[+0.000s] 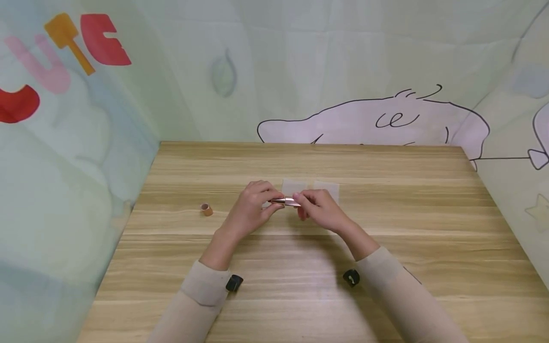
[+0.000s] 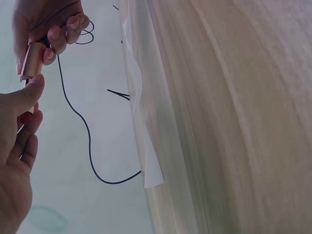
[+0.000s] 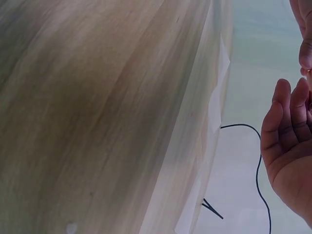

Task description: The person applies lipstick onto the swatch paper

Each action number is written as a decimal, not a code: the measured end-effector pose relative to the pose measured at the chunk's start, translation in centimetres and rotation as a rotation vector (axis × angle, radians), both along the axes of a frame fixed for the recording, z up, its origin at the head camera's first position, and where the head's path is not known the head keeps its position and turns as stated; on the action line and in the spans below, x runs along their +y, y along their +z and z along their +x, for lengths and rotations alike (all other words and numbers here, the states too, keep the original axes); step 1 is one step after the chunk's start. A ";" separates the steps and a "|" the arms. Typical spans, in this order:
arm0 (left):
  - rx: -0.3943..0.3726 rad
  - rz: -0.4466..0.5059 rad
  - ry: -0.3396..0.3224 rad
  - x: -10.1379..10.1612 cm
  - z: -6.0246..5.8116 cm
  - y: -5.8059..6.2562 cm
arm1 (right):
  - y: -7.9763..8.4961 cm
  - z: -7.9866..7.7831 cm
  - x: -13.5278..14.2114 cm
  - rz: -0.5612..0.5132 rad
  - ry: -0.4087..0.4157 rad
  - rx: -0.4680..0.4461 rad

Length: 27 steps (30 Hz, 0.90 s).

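Observation:
A shiny rose-gold lipstick tube (image 1: 292, 202) is held between both hands over the middle of the table, lying roughly level in the head view. My left hand (image 1: 252, 206) pinches its left end with thumb and fingers. The other end is gripped by my right hand (image 1: 322, 209). In the left wrist view the copper-coloured tube (image 2: 33, 59) shows between the two hands, with a red bit beside the left fingers. The right wrist view catches my right hand (image 3: 295, 156) only at its edge, the tube mostly hidden there. A small open copper-coloured cap (image 1: 207, 210) stands left of my left hand.
Two pale paper squares, a left one (image 1: 294, 184) and a right one (image 1: 329, 187), lie on the wooden table (image 1: 283, 305) just behind the hands. A printed cloth backdrop (image 1: 274, 71) rises beyond the table's far edge. Dark wrist devices (image 1: 234, 283) sit near the sleeves.

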<state>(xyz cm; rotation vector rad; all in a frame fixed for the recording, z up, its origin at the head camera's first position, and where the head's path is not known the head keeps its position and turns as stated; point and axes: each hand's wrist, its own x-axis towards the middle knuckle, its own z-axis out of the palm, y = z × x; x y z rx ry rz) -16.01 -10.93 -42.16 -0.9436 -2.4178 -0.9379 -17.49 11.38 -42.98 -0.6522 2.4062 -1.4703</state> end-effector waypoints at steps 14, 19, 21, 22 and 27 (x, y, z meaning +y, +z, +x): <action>0.076 0.051 -0.006 0.0 -0.1 0.0 | -0.2 0.1 -0.5 -0.221 -0.026 -0.254; 0.073 0.057 0.000 -0.1 -0.1 -0.1 | -0.1 0.2 -0.7 -0.253 -0.039 -0.270; 0.062 0.057 0.001 -0.1 -0.1 -0.1 | -0.1 0.2 -0.8 -0.248 -0.045 -0.268; 0.057 0.056 0.003 -0.1 0.0 -0.1 | -0.1 0.2 -0.8 -0.244 -0.048 -0.265; 0.038 0.050 0.008 -0.2 0.0 -0.3 | -0.1 0.3 -0.8 -0.220 -0.061 -0.235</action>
